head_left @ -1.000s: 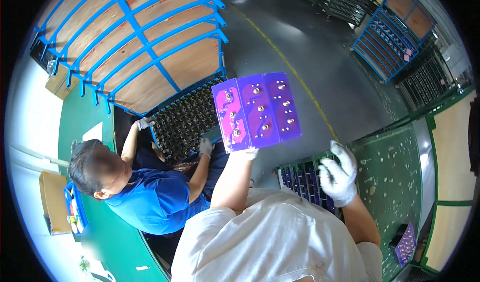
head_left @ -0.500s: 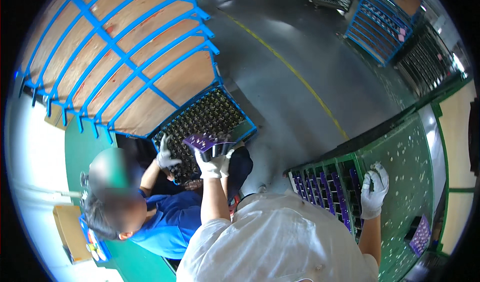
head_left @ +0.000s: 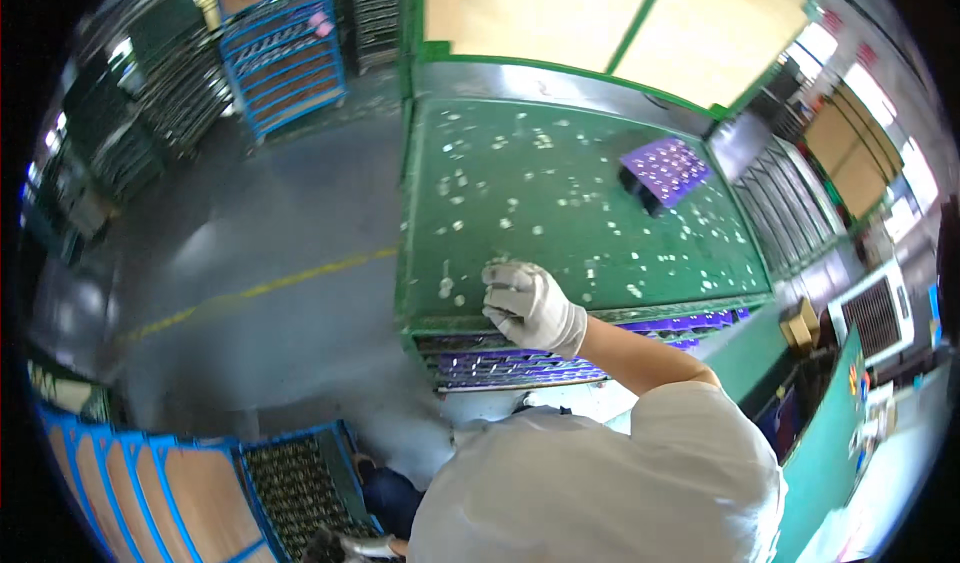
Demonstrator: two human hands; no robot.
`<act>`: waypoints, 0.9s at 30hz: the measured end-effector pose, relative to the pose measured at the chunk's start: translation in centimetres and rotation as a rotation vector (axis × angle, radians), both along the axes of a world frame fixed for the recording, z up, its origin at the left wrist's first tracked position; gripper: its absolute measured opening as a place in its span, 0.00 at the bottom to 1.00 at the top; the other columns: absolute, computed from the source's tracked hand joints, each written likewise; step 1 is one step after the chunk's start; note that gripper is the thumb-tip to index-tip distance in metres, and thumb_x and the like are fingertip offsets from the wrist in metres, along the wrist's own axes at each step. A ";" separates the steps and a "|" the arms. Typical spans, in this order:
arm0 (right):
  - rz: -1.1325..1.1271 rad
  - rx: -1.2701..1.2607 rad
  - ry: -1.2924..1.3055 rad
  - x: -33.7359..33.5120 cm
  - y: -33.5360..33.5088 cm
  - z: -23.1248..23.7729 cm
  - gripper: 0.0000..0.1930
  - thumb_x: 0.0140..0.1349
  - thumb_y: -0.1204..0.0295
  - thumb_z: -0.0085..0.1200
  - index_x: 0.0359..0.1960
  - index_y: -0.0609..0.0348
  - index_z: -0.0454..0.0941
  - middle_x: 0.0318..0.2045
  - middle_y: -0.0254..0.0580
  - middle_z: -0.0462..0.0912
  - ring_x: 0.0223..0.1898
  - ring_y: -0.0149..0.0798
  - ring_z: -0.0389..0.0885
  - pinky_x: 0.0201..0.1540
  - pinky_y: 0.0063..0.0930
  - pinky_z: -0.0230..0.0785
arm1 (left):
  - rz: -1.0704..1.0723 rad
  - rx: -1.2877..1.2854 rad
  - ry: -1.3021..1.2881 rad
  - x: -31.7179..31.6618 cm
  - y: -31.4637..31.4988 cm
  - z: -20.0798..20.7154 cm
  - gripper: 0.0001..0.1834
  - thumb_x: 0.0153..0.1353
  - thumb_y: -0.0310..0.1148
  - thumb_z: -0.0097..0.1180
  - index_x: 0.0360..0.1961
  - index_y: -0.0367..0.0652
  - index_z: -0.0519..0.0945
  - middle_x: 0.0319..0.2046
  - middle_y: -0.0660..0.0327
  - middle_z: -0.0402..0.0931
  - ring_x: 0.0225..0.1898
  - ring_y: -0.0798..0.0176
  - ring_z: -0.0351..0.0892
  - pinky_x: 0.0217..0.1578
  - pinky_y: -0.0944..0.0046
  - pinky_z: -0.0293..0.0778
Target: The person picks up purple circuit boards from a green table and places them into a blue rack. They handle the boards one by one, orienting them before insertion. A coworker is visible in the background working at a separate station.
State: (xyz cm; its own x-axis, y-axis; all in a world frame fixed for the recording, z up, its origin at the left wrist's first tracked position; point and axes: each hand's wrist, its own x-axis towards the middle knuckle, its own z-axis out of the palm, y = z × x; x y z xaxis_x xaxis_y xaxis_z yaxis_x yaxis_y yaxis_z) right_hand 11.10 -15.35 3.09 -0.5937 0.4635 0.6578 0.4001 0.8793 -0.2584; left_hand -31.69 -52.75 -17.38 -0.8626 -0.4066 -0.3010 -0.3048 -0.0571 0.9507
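Note:
My right hand (head_left: 530, 305), in a white glove, is over the near edge of the green table (head_left: 480, 188). Its fingers are curled in, and whatever may be inside them is hidden. At the lower edge, on the side of my left arm, part of a white-gloved hand that looks like my left hand (head_left: 368, 546) shows beside a dark, unclear shape. Its fingers cannot be made out. A purple panel with pale spots and black cups beneath it (head_left: 668, 171) stands tilted on the table's far right part.
Below the tabletop, a rack holds purple-and-black panels (head_left: 520, 366). At the lower left stands a blue-framed cart (head_left: 150, 483) with a tray of dark parts (head_left: 300, 493); a co-worker's dark-clothed knee (head_left: 395, 498) is close by. Pale flecks dot the tabletop. Blue shelving (head_left: 285, 63) stands across the floor.
My view has swung right, so the table fills the middle and the cart sits at the lower left. The purple panel that my left hand held no longer shows there. My right hand stays curled.

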 end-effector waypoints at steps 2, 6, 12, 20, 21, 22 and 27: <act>-0.082 0.027 -0.007 2.1 -0.6 0.3 0.08 0.47 0.74 0.62 0.30 0.59 0.79 0.42 0.48 0.78 0.40 0.51 0.80 0.40 0.43 0.74 | 0.031 -0.132 -0.008 -1.0 1.2 0.0 0.32 0.64 0.58 0.43 0.61 0.47 0.71 0.58 0.53 0.71 0.59 0.45 0.69 0.58 0.41 0.63; -0.268 0.006 -0.020 7.5 -1.9 -0.2 0.08 0.47 0.74 0.62 0.31 0.58 0.79 0.41 0.48 0.79 0.41 0.51 0.80 0.42 0.43 0.73 | 0.062 -0.256 0.110 -2.1 4.7 1.7 0.31 0.66 0.55 0.43 0.61 0.45 0.70 0.59 0.52 0.70 0.60 0.46 0.69 0.60 0.45 0.62; -0.497 0.011 -0.032 18.2 -1.7 1.5 0.09 0.50 0.72 0.62 0.34 0.58 0.80 0.41 0.51 0.79 0.40 0.52 0.80 0.43 0.43 0.72 | -0.501 0.088 0.440 7.1 19.6 12.7 0.33 0.71 0.50 0.35 0.64 0.31 0.63 0.60 0.43 0.68 0.63 0.45 0.66 0.64 0.47 0.61; -0.693 -0.136 -0.178 34.1 0.1 0.2 0.17 0.49 0.64 0.64 0.41 0.56 0.79 0.47 0.54 0.76 0.49 0.56 0.76 0.52 0.44 0.71 | -1.399 0.180 0.794 29.5 33.6 20.4 0.20 0.70 0.41 0.48 0.53 0.35 0.73 0.57 0.50 0.71 0.57 0.56 0.72 0.60 0.55 0.66; -0.680 -0.179 -0.187 36.0 0.3 0.9 0.19 0.49 0.64 0.64 0.42 0.56 0.79 0.49 0.55 0.76 0.50 0.56 0.76 0.52 0.44 0.71 | -1.515 0.269 0.776 31.4 34.9 20.0 0.20 0.69 0.41 0.50 0.53 0.37 0.74 0.56 0.52 0.73 0.57 0.56 0.71 0.61 0.55 0.64; -0.702 -0.157 -0.213 38.1 0.7 0.6 0.20 0.49 0.62 0.64 0.43 0.57 0.78 0.50 0.55 0.75 0.50 0.56 0.75 0.52 0.43 0.70 | -1.579 0.303 0.700 35.2 35.7 21.0 0.21 0.68 0.41 0.52 0.54 0.37 0.74 0.54 0.53 0.74 0.57 0.57 0.72 0.61 0.57 0.64; -0.733 -0.177 -0.329 46.4 2.7 0.2 0.24 0.51 0.57 0.61 0.48 0.55 0.78 0.49 0.51 0.74 0.51 0.52 0.74 0.52 0.43 0.68 | -2.213 -0.128 0.817 47.4 40.7 21.2 0.25 0.60 0.30 0.61 0.58 0.41 0.72 0.50 0.54 0.76 0.49 0.61 0.76 0.50 0.63 0.72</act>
